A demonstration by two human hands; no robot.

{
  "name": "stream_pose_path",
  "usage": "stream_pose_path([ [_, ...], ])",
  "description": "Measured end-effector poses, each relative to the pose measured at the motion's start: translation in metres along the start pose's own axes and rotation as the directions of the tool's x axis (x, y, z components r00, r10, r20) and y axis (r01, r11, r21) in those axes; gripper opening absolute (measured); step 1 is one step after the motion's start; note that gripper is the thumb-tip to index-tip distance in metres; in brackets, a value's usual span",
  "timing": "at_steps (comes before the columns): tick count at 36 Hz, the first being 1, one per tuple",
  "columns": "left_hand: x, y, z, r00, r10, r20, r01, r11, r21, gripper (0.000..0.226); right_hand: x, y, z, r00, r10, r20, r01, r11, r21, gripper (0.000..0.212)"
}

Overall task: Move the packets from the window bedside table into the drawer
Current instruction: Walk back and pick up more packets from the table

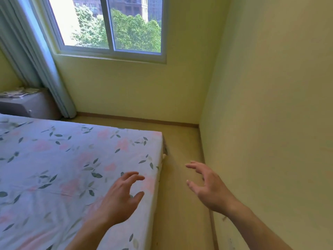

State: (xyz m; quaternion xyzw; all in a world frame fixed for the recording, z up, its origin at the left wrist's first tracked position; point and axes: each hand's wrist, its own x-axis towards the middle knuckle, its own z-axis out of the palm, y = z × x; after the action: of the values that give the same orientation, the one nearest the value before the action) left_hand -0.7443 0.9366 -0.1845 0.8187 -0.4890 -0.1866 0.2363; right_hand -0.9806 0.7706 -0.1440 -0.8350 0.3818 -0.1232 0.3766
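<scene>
Pale packets [17,92] lie in a loose heap on top of the grey bedside table [38,107], far left under the window by the curtain. A small knob marks its drawer front [29,111], which looks closed. My left hand [120,197] hovers over the bed's near corner, fingers loosely curved and holding nothing. My right hand [207,184] hangs over the floor strip beside the bed, fingers spread, empty. Both hands are far from the table.
A bed [63,168] with a floral sheet fills the left half. A narrow strip of floor [182,168] runs between the bed and the yellow wall [270,123] on the right, then along the window wall toward the curtain [45,69].
</scene>
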Motion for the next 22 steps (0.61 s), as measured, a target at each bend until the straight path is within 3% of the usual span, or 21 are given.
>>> stream_pose_path([
  [13, 0.264, 0.045, -0.034, 0.997, 0.06, -0.049, -0.06, 0.998, 0.005, 0.038, 0.253, 0.031, -0.079, 0.999, -0.043, 0.025, 0.042, 0.998, 0.048, 0.052],
  [22, 0.426, 0.072, -0.027, 0.992, -0.054, -0.115, 0.055, 0.999, 0.004, 0.036, 0.431, 0.09, -0.135, 0.991, -0.094, 0.097, 0.089, 0.994, 0.061, 0.052],
])
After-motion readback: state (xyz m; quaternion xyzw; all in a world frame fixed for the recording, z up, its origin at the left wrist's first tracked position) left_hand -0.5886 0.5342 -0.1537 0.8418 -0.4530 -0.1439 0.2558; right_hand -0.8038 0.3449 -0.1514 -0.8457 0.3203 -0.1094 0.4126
